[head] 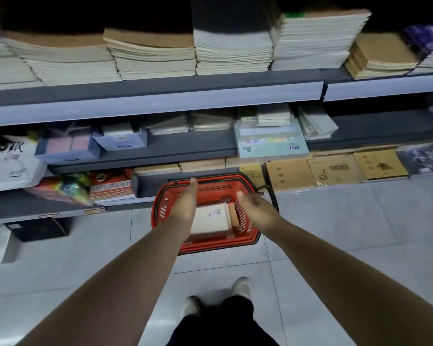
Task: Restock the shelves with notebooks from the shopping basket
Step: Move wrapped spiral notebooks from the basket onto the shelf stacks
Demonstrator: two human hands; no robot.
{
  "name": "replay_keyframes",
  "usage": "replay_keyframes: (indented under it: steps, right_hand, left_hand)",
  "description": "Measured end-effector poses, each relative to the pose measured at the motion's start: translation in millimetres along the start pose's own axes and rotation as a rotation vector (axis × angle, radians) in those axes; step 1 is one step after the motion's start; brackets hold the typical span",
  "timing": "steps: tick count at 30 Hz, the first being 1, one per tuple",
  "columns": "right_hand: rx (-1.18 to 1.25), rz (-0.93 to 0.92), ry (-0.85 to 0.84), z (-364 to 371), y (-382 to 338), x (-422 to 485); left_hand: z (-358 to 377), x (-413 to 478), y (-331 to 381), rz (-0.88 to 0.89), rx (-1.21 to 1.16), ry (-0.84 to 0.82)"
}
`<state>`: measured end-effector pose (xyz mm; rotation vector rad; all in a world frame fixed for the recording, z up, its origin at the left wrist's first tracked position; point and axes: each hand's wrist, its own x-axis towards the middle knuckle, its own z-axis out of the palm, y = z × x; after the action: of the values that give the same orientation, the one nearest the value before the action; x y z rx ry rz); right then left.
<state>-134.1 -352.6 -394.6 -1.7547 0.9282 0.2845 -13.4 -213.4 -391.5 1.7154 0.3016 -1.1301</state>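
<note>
Person stands facing the shelving, both bare arms stretched down and forward; red shopping basket (160, 196) sits on the tiled floor (335, 233) at 12 o'clock from the feet, tight against the bottom shelf; black handle (270, 193) hangs off the basket's 2 o'clock corner.

Left hand (185, 203) is over the basket's 9 o'clock half, fingers straight and together, empty; its fingertips reach the far rim; contact with the rim cannot be told.

Right hand (255, 208) is over the 3 o'clock rim, fingers relaxed and loose, thumb up, empty; palms face each other across the basket.

Notebooks (210, 221) lie flat inside the basket, between the two hands, pale cover up; a brown-covered notebook (231, 213) is tucked at their 3 o'clock side against the basket wall.

Top shelf (160, 106) at 12 o'clock carries tall notebook stacks (155, 58), cream page edges out, kraft covers on top.

Middle shelf (185, 148) holds flatter piles and a pale green pad marked 8K (270, 143) at 1 o'clock from the basket.

Kraft-cover books (333, 168) line the bottom level at 2 o'clock; a red copy paper pack (110, 187) sits at 10 o'clock.

Light shoes (241, 287) show at 6 o'clock; view is slightly blurred.
</note>
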Motion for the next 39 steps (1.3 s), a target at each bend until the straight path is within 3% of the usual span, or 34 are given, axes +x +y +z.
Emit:
replay_keyframes:
  steps: [9,13,17,22,30,39]
  right_hand:
    - [-0.108,-0.15,-0.144,7,22,55]
    - [-0.293,-0.005,-0.175,31,43,91]
    - [-0.55,-0.073,-0.148,52,65,131]
    - [-0.634,-0.055,-0.182,79,106,185]
    - [-0.563,0.048,-0.163,119,157,277]
    - [-0.473,0.197,-0.141,143,233,320]
  left_hand:
    - [20,43,-17,-0.027,-0.008,0.056]
    - [21,71,-20,0.005,-0.011,0.077]
    - [13,117,-24,-0.007,0.085,0.136]
    - [-4,183,-55,0.03,0.161,0.125]
    - [-27,301,-105,0.018,0.164,0.169]
    - [-39,388,-177,-0.05,0.224,0.143]
